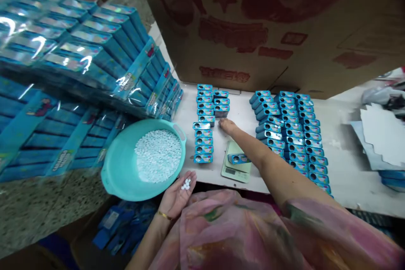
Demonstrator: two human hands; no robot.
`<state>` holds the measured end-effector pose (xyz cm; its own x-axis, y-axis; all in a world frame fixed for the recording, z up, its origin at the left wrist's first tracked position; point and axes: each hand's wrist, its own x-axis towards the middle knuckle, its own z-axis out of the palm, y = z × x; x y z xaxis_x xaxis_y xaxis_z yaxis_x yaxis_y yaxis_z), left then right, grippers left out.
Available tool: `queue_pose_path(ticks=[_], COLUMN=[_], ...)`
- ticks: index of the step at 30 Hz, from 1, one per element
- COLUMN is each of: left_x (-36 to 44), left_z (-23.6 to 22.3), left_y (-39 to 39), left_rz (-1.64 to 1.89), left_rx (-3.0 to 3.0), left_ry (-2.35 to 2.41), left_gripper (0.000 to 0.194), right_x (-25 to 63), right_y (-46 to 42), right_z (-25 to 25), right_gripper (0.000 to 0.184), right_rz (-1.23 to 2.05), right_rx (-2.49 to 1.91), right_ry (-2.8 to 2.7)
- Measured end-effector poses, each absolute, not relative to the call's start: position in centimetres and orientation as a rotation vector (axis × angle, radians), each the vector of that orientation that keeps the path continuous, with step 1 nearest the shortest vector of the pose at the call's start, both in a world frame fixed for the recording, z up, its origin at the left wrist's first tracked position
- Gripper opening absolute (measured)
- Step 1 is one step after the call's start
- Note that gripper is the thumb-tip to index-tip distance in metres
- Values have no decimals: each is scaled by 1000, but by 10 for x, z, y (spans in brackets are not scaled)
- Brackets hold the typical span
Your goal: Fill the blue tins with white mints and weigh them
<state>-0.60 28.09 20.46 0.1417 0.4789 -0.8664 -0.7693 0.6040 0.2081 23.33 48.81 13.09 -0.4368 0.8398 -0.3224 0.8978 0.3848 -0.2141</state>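
Note:
My left hand (180,192) lies palm up and cupped, holding a few small white tablets (186,184). It is beside the rim of a turquoise plastic basin (122,164), which holds a heap of the same white tablets (158,154). My right hand (227,126) reaches over the table, fingers drawn together, just in front of a short row of small blue boxes (221,102). Whether it grips anything there is hidden. A longer row of blue boxes (203,141) stands to its left. One blue box (239,158) lies on a pale green digital scale (236,173).
Several rows of blue boxes (291,130) stand right of my right arm. A large cardboard carton (253,42) walls off the back. Wrapped stacks of blue packs (104,50) rise at left. White sheets (381,133) lie at right; blue pieces (118,223) fill a carton below.

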Motion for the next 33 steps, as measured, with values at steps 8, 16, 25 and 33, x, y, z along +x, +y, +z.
queue_pose_path(ticks=[8,16,25,33], left_x=[8,44,48,35], left_z=[204,208,200,201], left_y=[300,302,278,259], left_rz=[827,659,549,536], left_rx=[-229,-165,-177,-207], left_ry=[947,896,907,992], left_gripper=[25,27,34,28], right_x=[280,277,172,166], right_y=[403,306,250,242], right_z=[194,212,195,196], right_gripper=[18,17,21,24], right_rz=[-646,-876,-668,-813], right_rx=[1770,1996,1451,1486], right_ry=[2585,2855,2824,2777])
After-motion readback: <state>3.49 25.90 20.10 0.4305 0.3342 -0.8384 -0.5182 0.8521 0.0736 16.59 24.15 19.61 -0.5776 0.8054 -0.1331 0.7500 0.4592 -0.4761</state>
